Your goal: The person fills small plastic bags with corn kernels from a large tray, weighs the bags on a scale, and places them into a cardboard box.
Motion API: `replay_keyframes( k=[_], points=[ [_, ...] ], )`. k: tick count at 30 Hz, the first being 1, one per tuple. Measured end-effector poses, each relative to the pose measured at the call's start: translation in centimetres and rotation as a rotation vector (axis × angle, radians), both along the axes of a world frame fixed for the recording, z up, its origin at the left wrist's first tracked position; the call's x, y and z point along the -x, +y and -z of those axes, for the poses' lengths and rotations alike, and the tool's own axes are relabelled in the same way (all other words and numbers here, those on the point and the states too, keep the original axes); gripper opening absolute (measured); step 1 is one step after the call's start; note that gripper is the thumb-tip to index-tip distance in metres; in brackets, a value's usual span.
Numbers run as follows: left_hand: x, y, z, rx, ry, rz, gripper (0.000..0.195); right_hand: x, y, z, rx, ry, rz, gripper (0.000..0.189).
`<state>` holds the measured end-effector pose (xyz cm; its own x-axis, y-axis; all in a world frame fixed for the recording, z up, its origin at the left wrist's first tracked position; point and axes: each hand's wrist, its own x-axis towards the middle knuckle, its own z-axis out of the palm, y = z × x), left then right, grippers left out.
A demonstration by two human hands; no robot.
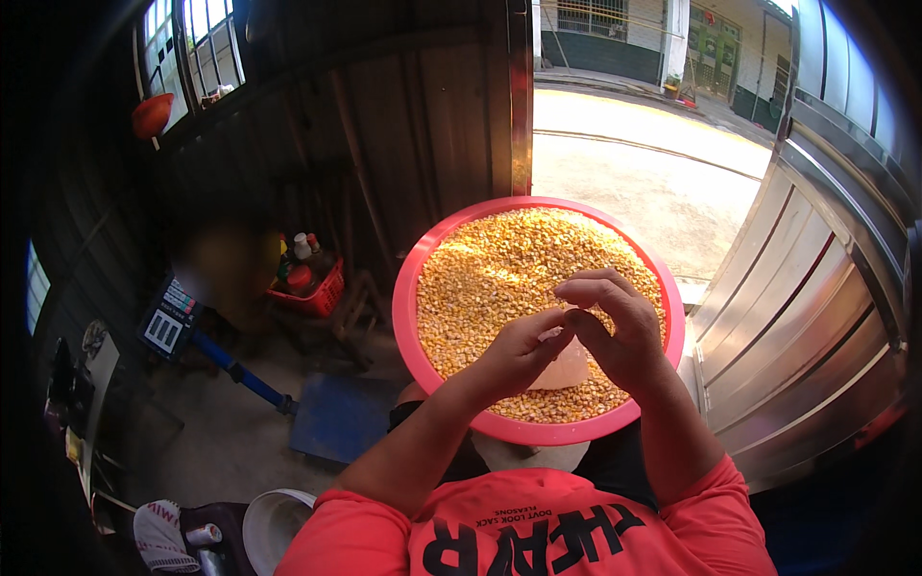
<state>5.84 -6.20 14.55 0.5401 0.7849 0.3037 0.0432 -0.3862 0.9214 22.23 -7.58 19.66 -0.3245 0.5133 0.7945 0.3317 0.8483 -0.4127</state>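
A round pink plastic basin full of yellow corn kernels is in front of me, above my lap. Over the kernels on its near right side, my left hand and my right hand come together at the fingertips. The right fingers are curled and the right thumb meets the left fingers. Something small and pale shows by the left fingertips, but what it is and which hand grips it cannot be told. Beneath the hands, a translucent pale plastic piece, perhaps a container, rests on the corn, partly hidden.
A blue platform scale with a display head stands to the left. Behind it, a red plastic basket holds bottles and jars. A white bucket, a can and a cloth lie lower left. A metal door stands ajar on the right.
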Motion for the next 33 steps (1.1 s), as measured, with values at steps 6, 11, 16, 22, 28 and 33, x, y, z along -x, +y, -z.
replay_keyframes(
  k=[6,11,16,22,28,33],
  points=[
    [0.7,-0.2,0.4,0.055,-0.145,0.051,0.032,-1.8,0.8,2.3,0.313,-0.155,-0.051,0.024],
    [0.8,0.1,1.3,-0.018,-0.175,0.027,0.035,-2.1,0.8,2.8,0.362,-0.084,0.089,0.013],
    [1.2,1.2,2.2,-0.173,-0.217,-0.080,0.035,-2.3,0.6,3.7,0.371,0.084,0.097,0.011],
    [1.3,1.4,2.8,0.135,-0.240,-0.117,0.032,-1.6,-0.7,3.2,0.193,-0.083,-0.041,0.017],
    [-1.0,1.7,4.0,0.341,-0.380,-0.088,0.034,0.4,0.8,2.9,0.036,-0.152,-0.112,0.016],
    [-1.0,1.6,4.6,0.284,-0.407,0.014,0.033,1.0,1.6,3.9,0.145,-0.015,-0.182,0.018]
  ],
)
